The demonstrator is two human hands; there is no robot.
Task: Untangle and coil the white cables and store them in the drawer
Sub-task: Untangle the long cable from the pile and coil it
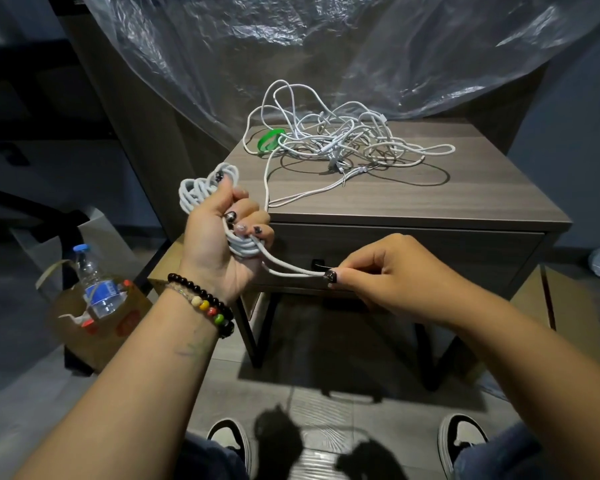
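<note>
I see the left hand [222,233] clamped round the coiled white cable [201,192], the right hand [371,271] pinching its free strand, which runs rightward (tangled cables [343,143] on the nightstand [430,199] behind, drawer [430,251] closed).

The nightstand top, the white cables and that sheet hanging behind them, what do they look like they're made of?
Nightstand top: grey-brown wood or wood-look laminate, matte, with straight grain lines; which one is unclear.
White cables: smooth rubbery plastic jacket, bending into loose loops; the left hand grips a coil of the same.
Sheet: thin clear plastic film, crinkled, with glossy highlights.
</note>
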